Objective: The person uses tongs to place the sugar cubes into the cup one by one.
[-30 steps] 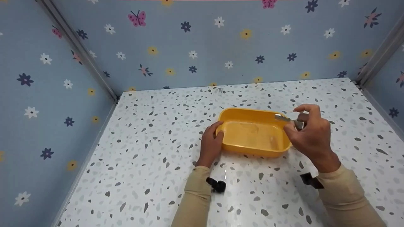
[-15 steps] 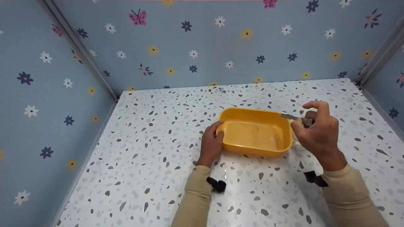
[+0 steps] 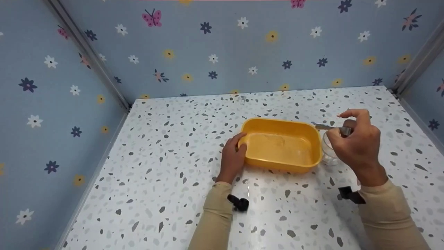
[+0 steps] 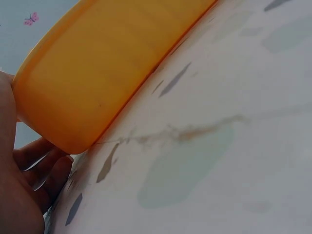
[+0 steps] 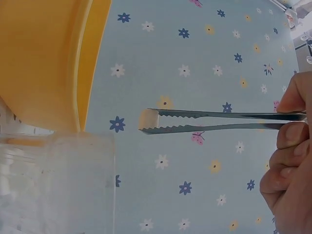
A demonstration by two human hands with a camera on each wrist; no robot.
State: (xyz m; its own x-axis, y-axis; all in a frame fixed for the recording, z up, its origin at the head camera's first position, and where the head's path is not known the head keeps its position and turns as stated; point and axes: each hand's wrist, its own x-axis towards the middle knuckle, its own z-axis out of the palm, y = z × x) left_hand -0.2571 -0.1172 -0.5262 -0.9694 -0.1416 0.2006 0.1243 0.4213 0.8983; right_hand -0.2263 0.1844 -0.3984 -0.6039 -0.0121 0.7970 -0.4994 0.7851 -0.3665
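Observation:
My left hand (image 3: 232, 158) grips the left end of a yellow plastic tub (image 3: 277, 149), and its fingers (image 4: 34, 153) show at the tub's wall in the left wrist view. My right hand (image 3: 359, 142) pinches a pair of metal tweezers (image 5: 219, 115) between thumb and fingers. Between the tweezers' serrated tips sits a small pale block (image 5: 149, 119). Past the tub's right end stands a clear jar (image 3: 329, 154), partly covered by my right hand. The tweezers' tips overlap the tub's back right corner in the head view. Whitish pieces (image 5: 6, 170) show through the jar's side.
The tub and jar stand on a white speckled table (image 3: 156, 173). A blue wall with flowers (image 3: 222, 45) closes off the back, with further panels at the left (image 3: 41, 111) and right. Black camera mounts (image 3: 239, 203) stick out from both wrists.
My right hand has moved to the right with the tweezers, away from over the tub toward the jar, which has come into sight. My left hand stays at the tub.

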